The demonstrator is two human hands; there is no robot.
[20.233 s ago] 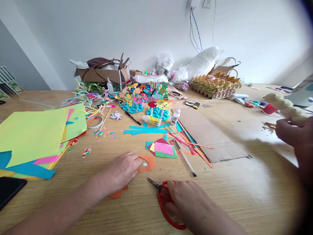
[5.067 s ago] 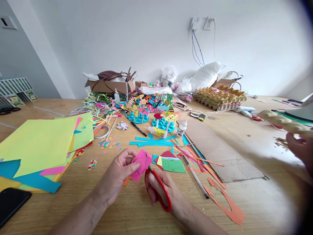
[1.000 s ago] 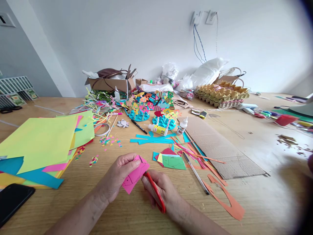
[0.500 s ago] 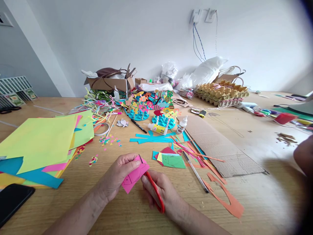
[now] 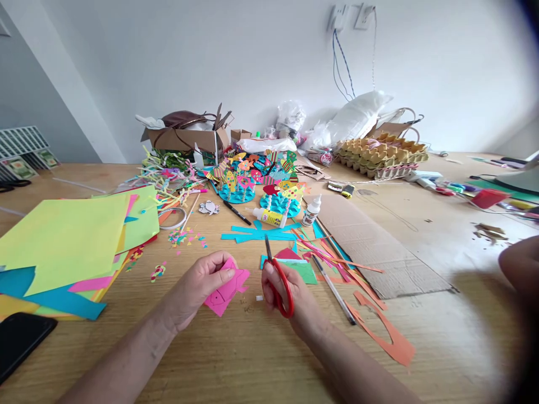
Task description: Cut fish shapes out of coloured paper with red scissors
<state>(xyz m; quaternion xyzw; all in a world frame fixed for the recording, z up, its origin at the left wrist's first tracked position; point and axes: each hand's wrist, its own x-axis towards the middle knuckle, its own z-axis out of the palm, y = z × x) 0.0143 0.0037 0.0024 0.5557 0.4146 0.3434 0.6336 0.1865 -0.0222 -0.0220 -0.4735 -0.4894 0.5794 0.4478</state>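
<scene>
My left hand (image 5: 197,289) pinches a piece of pink paper (image 5: 225,293) with a fish outline drawn on it in dark lines; its right edge is partly cut. In my right hand (image 5: 297,297) is a pair of red-handled scissors (image 5: 287,289), blades pointing up and away from me, apart from the paper. Just beyond the scissors lie small paper pieces, among them a green one (image 5: 305,270) and a red one (image 5: 287,254). A small pale scrap (image 5: 259,298) sits on the table between my hands.
Coloured sheets (image 5: 71,235) and a black phone (image 5: 23,342) lie at left. Glue bottles (image 5: 311,210), blue paper strips (image 5: 252,234) and paper-fish models (image 5: 236,191) stand farther back. At right are cardboard (image 5: 379,252), a pen (image 5: 334,289) and an orange offcut (image 5: 398,348).
My right hand has drawn the scissors off the pink paper to the right, blades now pointing up. The pink paper has shifted slightly left, and its right edge now shows a cut shape.
</scene>
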